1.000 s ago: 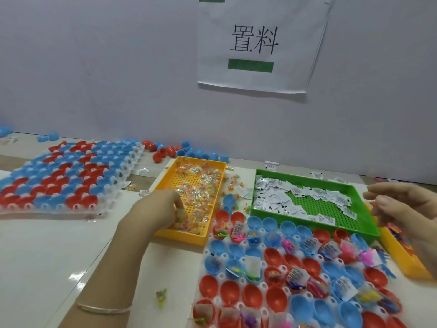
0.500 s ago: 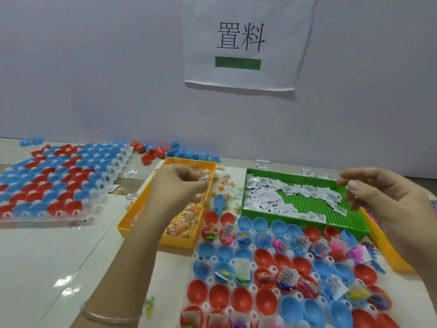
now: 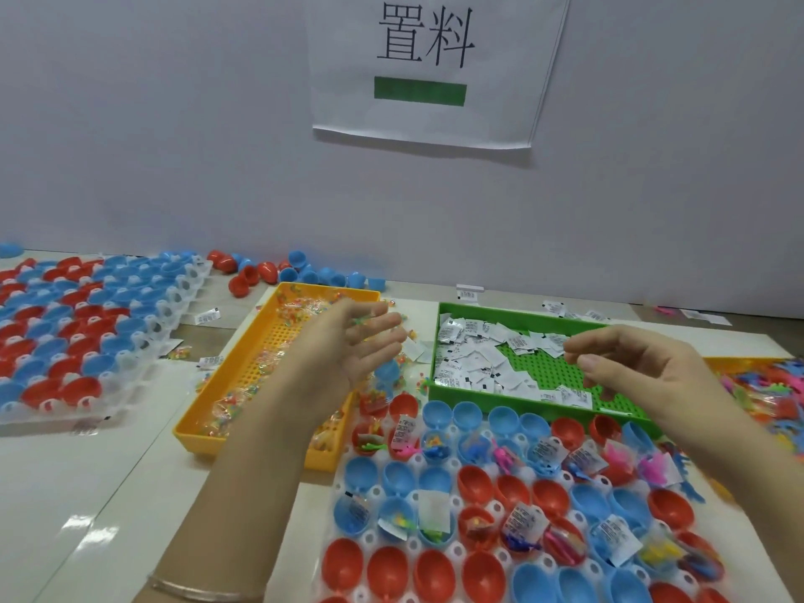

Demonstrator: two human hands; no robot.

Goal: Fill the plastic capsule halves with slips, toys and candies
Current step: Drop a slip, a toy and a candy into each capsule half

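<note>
A clear tray (image 3: 370,538) at the bottom right holds rows of red capsule halves (image 3: 343,567) and blue capsule halves (image 3: 361,472); several contain slips and small toys. My left hand (image 3: 356,350) hovers palm-up over the right end of the yellow candy tray (image 3: 187,433), fingers stretched, with small candy packets (image 3: 363,320) lying on them. My right hand (image 3: 644,376) hovers over the green tray (image 3: 552,372) of white slips (image 3: 470,354), fingers loosely curled, thumb and forefinger near each other, nothing visible between them.
An orange tray of coloured toys (image 3: 765,385) sits at the right edge. A second tray of red and blue halves (image 3: 78,332) lies at the left. Loose capsule halves (image 3: 278,272) line the wall, which carries a paper sign (image 3: 426,67). Stray slips lie on the table.
My left hand rose from the candy tray, moved right and uncurled its fingers. My right hand moved left from the toy tray to above the green tray.
</note>
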